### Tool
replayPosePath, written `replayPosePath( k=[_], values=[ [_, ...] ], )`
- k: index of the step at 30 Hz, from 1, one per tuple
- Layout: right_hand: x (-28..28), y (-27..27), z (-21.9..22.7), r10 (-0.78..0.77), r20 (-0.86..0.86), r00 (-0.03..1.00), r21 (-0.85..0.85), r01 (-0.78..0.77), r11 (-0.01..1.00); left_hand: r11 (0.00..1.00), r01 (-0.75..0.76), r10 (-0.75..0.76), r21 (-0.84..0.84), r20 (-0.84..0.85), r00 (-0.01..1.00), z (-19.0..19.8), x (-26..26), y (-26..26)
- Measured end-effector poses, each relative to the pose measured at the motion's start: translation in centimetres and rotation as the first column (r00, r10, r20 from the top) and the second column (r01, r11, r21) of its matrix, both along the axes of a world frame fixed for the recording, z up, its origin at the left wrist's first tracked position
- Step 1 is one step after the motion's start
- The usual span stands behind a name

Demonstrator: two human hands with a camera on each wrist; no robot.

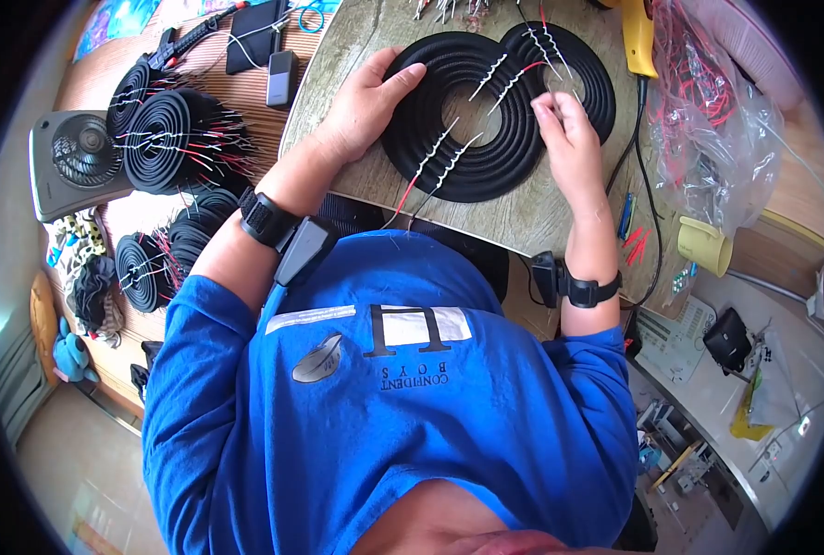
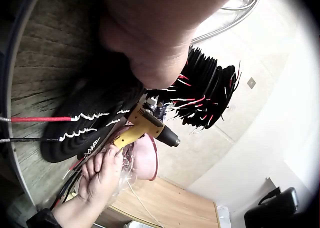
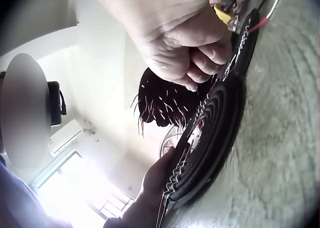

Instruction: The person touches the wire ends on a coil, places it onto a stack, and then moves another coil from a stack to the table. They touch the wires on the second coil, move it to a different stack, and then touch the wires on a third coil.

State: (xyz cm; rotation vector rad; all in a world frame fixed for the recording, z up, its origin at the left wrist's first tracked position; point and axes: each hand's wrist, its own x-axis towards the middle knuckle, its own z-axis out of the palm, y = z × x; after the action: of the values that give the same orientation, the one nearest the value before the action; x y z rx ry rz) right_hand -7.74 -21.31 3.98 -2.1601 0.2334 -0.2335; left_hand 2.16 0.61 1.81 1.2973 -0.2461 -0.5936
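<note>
Two black corrugated rings lie overlapping on the grey wood-grain table [image 1: 356, 37]. The nearer, larger ring [image 1: 430, 125] carries silver braided leads [image 1: 435, 153] that end in red and black wires. My left hand [image 1: 370, 97] lies flat on that ring's left rim, fingers straight. My right hand [image 1: 560, 116] is curled where the far ring [image 1: 589, 69] meets the near one and pinches a braided lead. The right wrist view shows the curled fingers [image 3: 200, 58] right over the lead and the ring [image 3: 215, 138]. The left wrist view shows the ring [image 2: 90, 123] and my right hand [image 2: 102, 173].
A yellow glue gun [image 1: 638, 37] lies at the table's far right, beside a clear bag of red wires [image 1: 708, 111]. Stacks of finished black rings [image 1: 167, 139] stand left of the table, beside a small fan [image 1: 69, 157]. A yellow cup [image 1: 703, 245] sits right of the table.
</note>
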Motion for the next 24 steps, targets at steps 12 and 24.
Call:
replayPosePath(
  k=[12, 24],
  values=[
    [-3.9, 1.5, 1.0, 0.146, -0.088, 0.985, 0.171, -0.129, 0.977, 0.98, -0.05, 0.016, -0.194, -0.172, 0.985, -1.4, 0.7, 0.1],
    [-2.0, 6.2, 2.6, 0.253, -0.168, 0.953, -0.001, -0.257, 0.966, 0.973, -0.067, 0.02, -0.219, -0.208, 0.978, -0.9, 0.5, 0.2]
  ],
)
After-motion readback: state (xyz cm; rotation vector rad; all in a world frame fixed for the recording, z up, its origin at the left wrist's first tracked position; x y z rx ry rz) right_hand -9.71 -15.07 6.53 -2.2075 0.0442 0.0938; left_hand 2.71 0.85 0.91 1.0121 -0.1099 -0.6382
